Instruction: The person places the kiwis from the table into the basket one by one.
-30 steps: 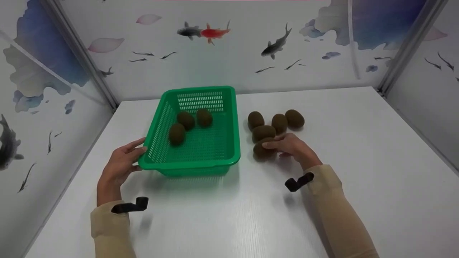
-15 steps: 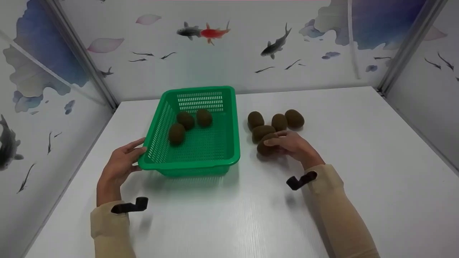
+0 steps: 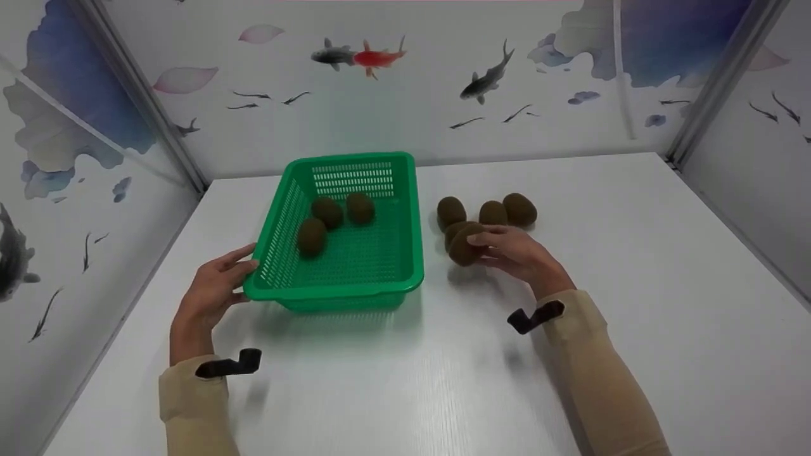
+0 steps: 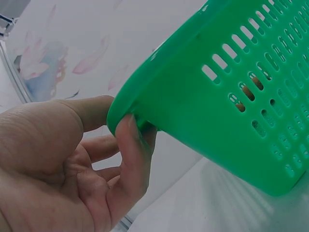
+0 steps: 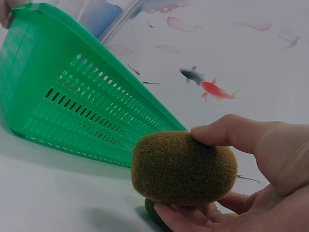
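A brown fuzzy kiwi is held between the thumb and fingers of my right hand, lifted a little off the table. In the head view that kiwi partly covers another kiwi behind it. My left hand pinches the rim at the near left corner of a green plastic basket; the left wrist view shows thumb and fingers on either side of that rim. Inside the basket lie three kiwis, one of them nearest the left wall.
Several more kiwis lie right of the basket, among them one at the left and one farthest right. The white table is bounded by printed panels at the back and sides.
My right hand has raised its kiwi from the table, shifting it slightly away from me. My left hand and the basket have stayed in place.
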Motion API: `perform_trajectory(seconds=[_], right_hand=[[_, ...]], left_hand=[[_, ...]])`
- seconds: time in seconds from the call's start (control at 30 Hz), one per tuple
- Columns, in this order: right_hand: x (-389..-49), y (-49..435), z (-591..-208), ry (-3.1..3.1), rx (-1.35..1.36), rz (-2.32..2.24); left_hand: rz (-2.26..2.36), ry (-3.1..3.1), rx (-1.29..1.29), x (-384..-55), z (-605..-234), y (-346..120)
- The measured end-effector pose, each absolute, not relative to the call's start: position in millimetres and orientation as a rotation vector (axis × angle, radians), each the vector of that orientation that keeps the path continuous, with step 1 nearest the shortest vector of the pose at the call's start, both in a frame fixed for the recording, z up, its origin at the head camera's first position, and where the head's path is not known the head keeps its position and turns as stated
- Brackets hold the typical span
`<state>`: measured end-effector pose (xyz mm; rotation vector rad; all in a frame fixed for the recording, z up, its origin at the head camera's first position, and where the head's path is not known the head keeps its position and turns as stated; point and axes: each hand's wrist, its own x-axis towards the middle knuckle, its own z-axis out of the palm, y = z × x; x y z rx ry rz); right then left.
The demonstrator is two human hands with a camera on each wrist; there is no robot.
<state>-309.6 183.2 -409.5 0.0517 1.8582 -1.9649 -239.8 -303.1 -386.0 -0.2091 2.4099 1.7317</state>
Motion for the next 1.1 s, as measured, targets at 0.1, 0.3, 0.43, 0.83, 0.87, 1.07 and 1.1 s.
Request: perform_trajectory(seconds=[0.1,0.3,0.43,0.83,0.87,1.07,1.1], right_hand=[[-309.2,183.6,-409.0,1.794,0.033,-2.029],[-308.1,185.1,-408.3,1.756,0.016,-2.085],[-308.0,185.0,-407.5,1.758,0.02,-2.095],[-304.4,179.2,-399.9,1.678,0.095,-2.162],[-304.2,177.6,-398.5,1.671,0.103,-2.168],[-305.3,169.6,-392.4,1.645,0.135,-2.202],[-305.5,168.6,-391.1,1.642,0.138,-2.208]], left_hand=[[1.73,2.41,-0.202,-239.2,-386.2,-303.3],[1.74,2.407,-0.184,-239.0,-386.9,-304.3],[1.751,2.4,-0.184,-239.6,-387.1,-304.2],[1.738,2.4,-0.21,-242.4,-388.5,-302.9],[1.74,2.397,-0.215,-242.5,-388.6,-303.7],[1.769,2.385,-0.21,-240.7,-386.0,-304.7],[1.777,2.383,-0.201,-240.5,-385.4,-304.3]])
